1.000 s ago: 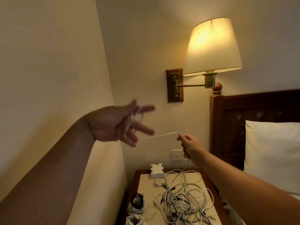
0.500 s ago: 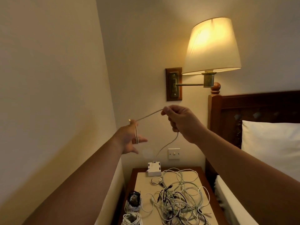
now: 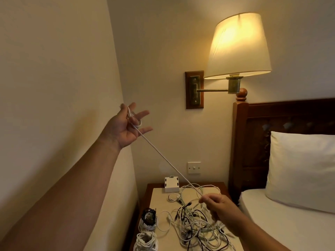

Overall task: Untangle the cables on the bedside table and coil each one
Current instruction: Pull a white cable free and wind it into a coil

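A white cable [image 3: 163, 158] runs taut from my left hand [image 3: 126, 126] down to my right hand [image 3: 220, 207]. My left hand is raised near the wall, fingers spread, with a few loops of the cable wound around them. My right hand pinches the same cable low over the bedside table [image 3: 159, 194]. Under it lies a tangle of white and black cables [image 3: 197, 227]. A coiled black cable [image 3: 149, 215] rests on a white coil at the table's left front. Another coiled white cable [image 3: 146, 242] sits in front of them.
A white box [image 3: 171, 184] stands at the table's back. A wall switch [image 3: 194, 167] is above it. A lit wall lamp [image 3: 238, 46] hangs overhead. The bed's wooden headboard [image 3: 253, 142], pillow [image 3: 301, 169] and mattress lie right. A wall runs along the left.
My right hand dropped from chest height down to the table, drawing the cable taut. My left hand rose and turned palm up, with more cable wound around its fingers.
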